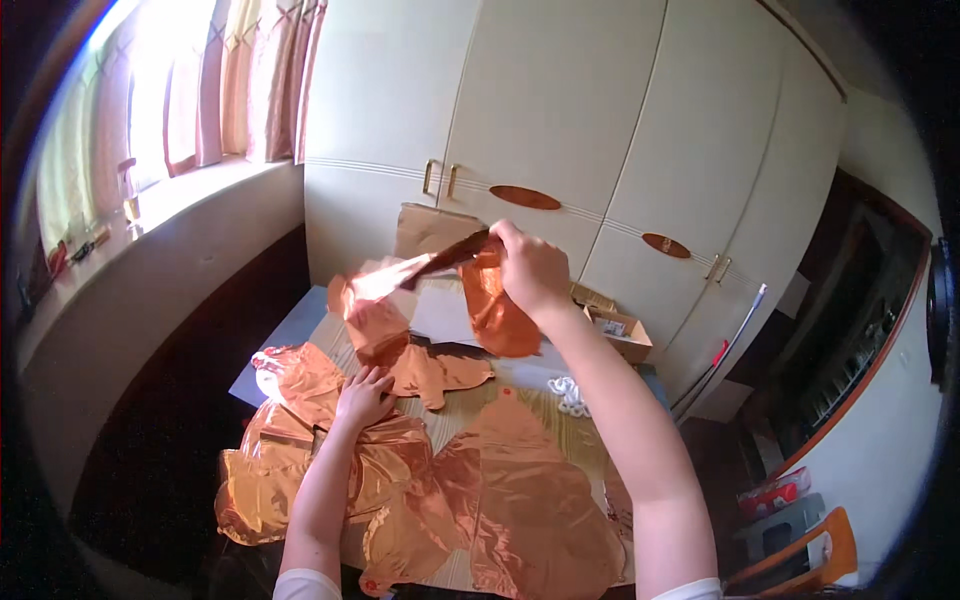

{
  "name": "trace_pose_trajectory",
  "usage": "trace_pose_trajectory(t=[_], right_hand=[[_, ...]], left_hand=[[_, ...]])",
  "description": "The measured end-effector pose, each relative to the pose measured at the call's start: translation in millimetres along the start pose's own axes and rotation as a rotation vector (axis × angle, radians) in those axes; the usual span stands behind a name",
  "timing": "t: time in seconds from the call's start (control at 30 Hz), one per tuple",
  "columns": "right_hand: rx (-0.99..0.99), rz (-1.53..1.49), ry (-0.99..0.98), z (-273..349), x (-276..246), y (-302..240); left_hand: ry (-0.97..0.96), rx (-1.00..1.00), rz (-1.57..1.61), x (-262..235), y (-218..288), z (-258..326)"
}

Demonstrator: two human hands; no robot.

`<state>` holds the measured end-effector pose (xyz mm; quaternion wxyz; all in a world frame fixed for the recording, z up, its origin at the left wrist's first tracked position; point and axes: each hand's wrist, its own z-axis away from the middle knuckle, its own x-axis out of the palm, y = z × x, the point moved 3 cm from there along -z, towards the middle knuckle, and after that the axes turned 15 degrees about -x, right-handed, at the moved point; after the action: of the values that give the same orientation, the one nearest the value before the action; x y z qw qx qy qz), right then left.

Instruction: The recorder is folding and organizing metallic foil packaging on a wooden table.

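Right hand (pixel 535 268): gripping raised copper foil balloon (pixel 500 312), uninflated. Left hand (pixel 364 402): fingers spread over foil pieces (pixel 395 468) beneath. Advised: left steadying, right lifting slowly, avoiding creases.

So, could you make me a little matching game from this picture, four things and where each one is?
1. Right hand
2. Left hand
3. Cardboard box
4. Curtains

A. In the picture's upper left
B. Low, touching the spread foil pieces
C. In front of the white cupboard
D. Raised, gripping a copper-coloured foil piece

Pairs: 1-D, 2-B, 3-C, 4-A
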<state>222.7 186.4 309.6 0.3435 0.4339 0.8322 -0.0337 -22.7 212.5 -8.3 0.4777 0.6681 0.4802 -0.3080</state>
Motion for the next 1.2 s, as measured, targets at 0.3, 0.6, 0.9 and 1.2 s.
trace_pose_trajectory(t=[0.3, 0.6, 0.9, 1.2], right_hand=[[-0.008, -0.018, -0.093, 69.5, -82.3, 3.9], [0.093, -0.147, -0.066, 87.3, -71.7, -9.7], [0.19, -0.355, 0.08, 72.8, -41.5, -5.1], [0.213, -0.425, 0.096, 62.4, -55.1, -5.0]], left_hand=[[-0.326, -0.156, 0.047, -49.2, 37.2, -11.0], [-0.364, 0.225, 0.182, -42.9, 18.4, -29.5], [-0.219, -0.267, 0.832, -28.8, 17.9, -1.7], [0.347, -0.469, 0.813, 21.4, -7.4, -43.6]])
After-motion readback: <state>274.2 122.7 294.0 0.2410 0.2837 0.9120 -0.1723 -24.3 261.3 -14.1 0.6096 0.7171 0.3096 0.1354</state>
